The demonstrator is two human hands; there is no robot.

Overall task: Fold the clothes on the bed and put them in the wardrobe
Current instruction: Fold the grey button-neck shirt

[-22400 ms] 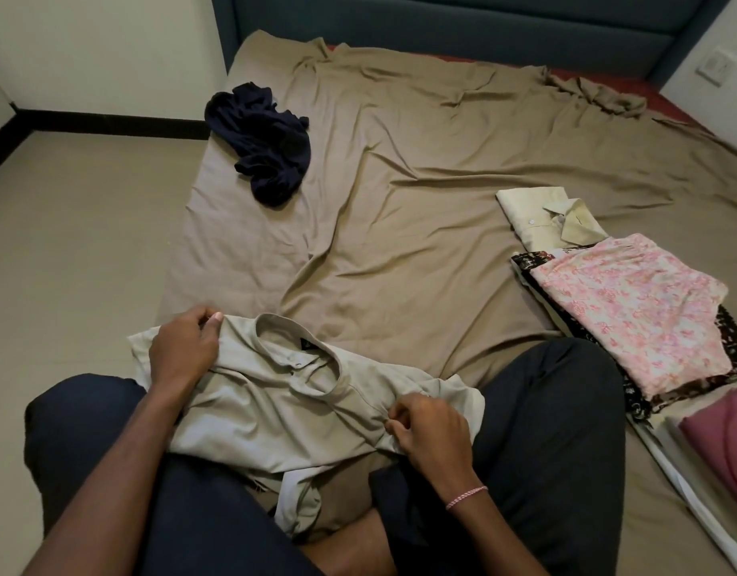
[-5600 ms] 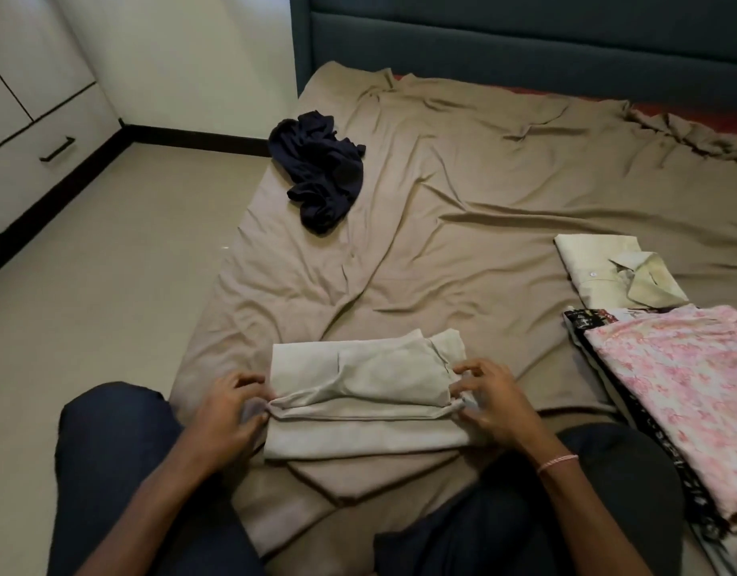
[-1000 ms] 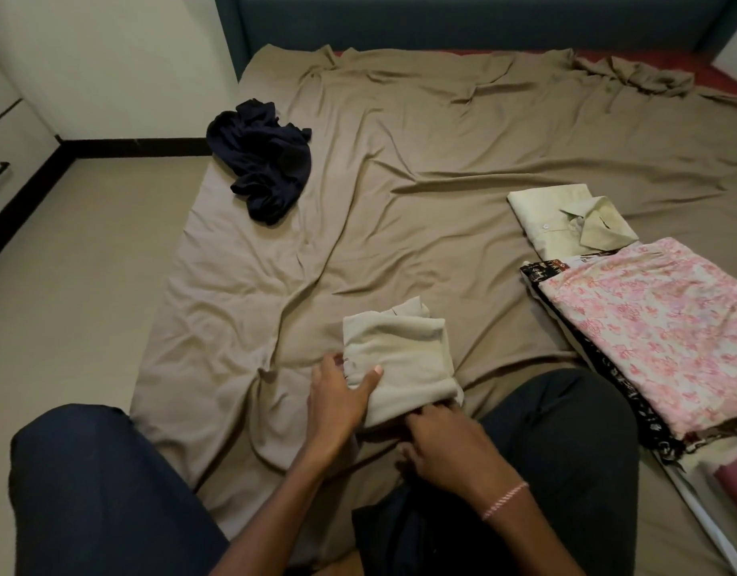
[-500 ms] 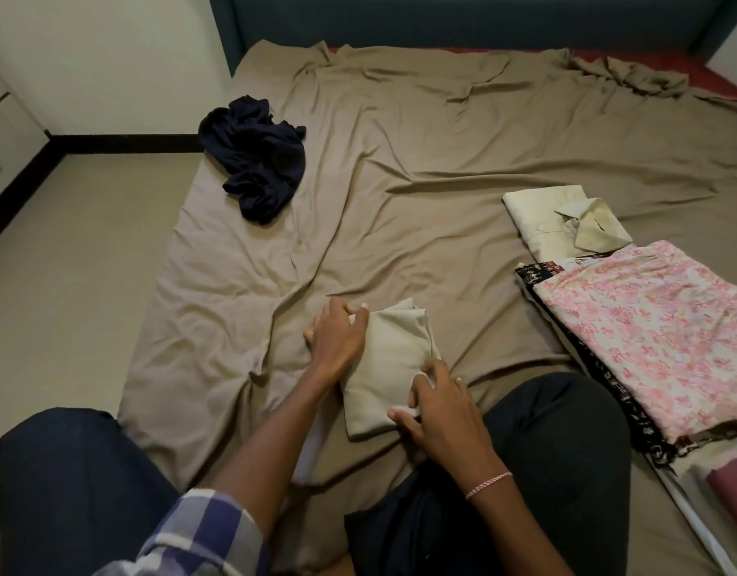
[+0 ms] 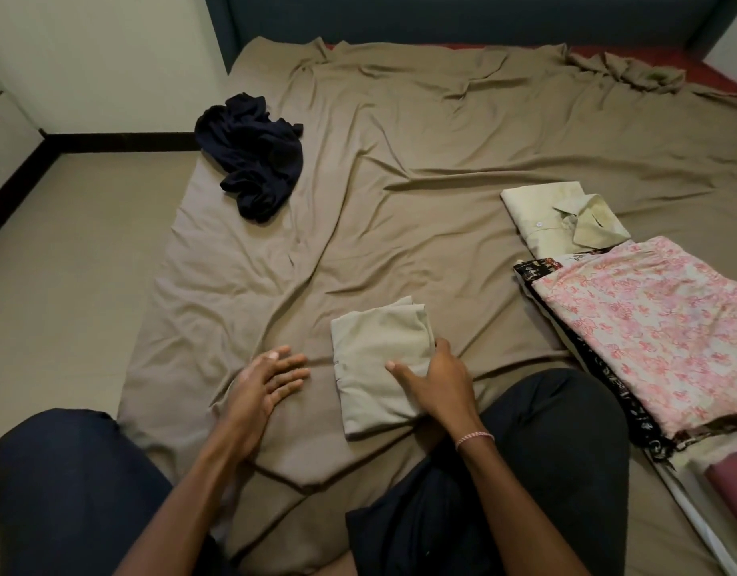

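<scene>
Lying lengthwise toward headboard (image 5: 462,14), folded shirt (image 5: 375,367)

The maroon cloth (image 5: 732,488) is cut off by the right edge. The black patterned cloth (image 5: 607,392) lies mostly hidden under the pink floral cloth (image 5: 657,326).

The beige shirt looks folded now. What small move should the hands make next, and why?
Probably lift the folded beige shirt with the right hand, which already rests on its right edge, and set it on the folded stack beside the pink floral cloth. The left hand lies open on the sheet, off the shirt. The dark garment is unfolded.
</scene>
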